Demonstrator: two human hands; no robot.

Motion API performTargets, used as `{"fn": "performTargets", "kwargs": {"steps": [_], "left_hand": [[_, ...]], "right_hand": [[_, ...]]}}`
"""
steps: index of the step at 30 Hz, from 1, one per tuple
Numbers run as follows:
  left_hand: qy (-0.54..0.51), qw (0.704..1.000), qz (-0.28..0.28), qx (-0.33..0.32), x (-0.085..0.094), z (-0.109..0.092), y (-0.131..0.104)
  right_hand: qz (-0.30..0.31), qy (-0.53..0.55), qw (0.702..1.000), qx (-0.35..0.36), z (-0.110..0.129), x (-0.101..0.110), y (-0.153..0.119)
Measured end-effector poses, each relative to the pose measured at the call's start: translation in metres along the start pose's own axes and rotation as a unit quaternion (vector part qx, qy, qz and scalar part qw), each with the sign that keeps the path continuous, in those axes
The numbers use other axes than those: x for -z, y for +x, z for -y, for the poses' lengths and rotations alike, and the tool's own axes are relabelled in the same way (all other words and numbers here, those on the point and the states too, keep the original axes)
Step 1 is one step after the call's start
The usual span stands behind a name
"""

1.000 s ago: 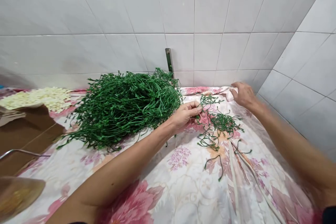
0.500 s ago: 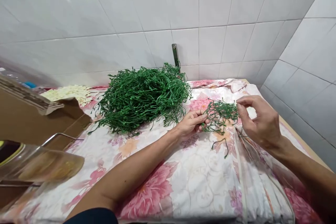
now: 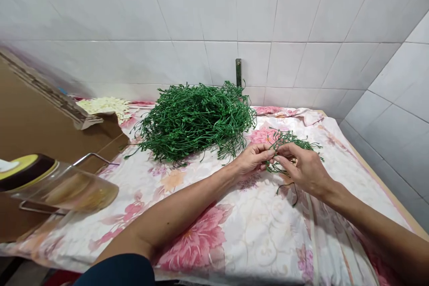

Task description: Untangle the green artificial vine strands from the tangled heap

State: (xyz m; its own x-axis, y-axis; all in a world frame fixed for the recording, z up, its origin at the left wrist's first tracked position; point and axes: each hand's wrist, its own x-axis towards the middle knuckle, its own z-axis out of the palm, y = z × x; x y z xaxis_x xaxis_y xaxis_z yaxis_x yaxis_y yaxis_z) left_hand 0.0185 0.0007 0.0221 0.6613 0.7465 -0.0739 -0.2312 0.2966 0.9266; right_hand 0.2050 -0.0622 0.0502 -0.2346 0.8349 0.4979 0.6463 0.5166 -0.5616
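My left hand [image 3: 256, 159] pinches the near end of a small bunch of thin green stems [image 3: 296, 140] at the right of the cloth-covered table. Fingertips of my right hand [image 3: 303, 165] meet those of the left at the same spot, closed on the stems, and the bunch spreads out behind them. A loose green stem [image 3: 293, 187] hangs or lies just below the hands. To the left sits a big heap of green stems [image 3: 197, 120] with small knobbed tips.
Floral cloth [image 3: 261, 228] covers the table. At the left are a cardboard box [image 3: 43, 134], a clear jar with a yellow and dark lid [image 3: 83, 187], and a pale yellow pile [image 3: 105, 106]. A metal bar [image 3: 238, 71] stands against the tiled wall.
My right hand has moved left from beyond the small bunch to my left fingertips and closed there. The view has shifted left, showing more of the jar.
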Motion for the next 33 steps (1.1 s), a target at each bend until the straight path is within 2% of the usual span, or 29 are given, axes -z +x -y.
{"fn": "performTargets", "kwargs": {"steps": [4,7,9,13,18,22,28,33], "left_hand": [[0.074,0.996,-0.025,-0.042,0.005,0.005,0.004],[0.123,0.989,-0.050,-0.068,0.007,0.009,0.007],[0.133,0.986,-0.060,-0.075,0.007,0.010,0.008],[0.129,0.987,-0.068,-0.073,0.003,0.009,0.009],[0.133,0.987,-0.070,-0.049,0.002,0.008,0.007],[0.149,0.985,-0.077,-0.043,0.005,0.011,0.008],[0.145,0.983,-0.078,-0.077,0.001,0.016,0.006],[0.118,0.990,-0.052,-0.062,-0.001,0.018,0.005]], "right_hand": [[-0.032,0.032,0.998,-0.044,-0.007,-0.009,0.000],[-0.081,-0.023,0.996,0.009,-0.014,-0.016,-0.002],[-0.092,-0.073,0.991,0.058,-0.018,-0.019,-0.003],[-0.085,-0.110,0.987,0.079,-0.022,-0.018,-0.005],[-0.097,-0.088,0.984,0.117,-0.019,-0.016,-0.007],[-0.110,-0.078,0.985,0.104,-0.021,-0.016,-0.007],[-0.107,-0.080,0.987,0.085,-0.026,-0.018,-0.012],[-0.097,-0.105,0.983,0.118,-0.029,-0.020,-0.014]]}}
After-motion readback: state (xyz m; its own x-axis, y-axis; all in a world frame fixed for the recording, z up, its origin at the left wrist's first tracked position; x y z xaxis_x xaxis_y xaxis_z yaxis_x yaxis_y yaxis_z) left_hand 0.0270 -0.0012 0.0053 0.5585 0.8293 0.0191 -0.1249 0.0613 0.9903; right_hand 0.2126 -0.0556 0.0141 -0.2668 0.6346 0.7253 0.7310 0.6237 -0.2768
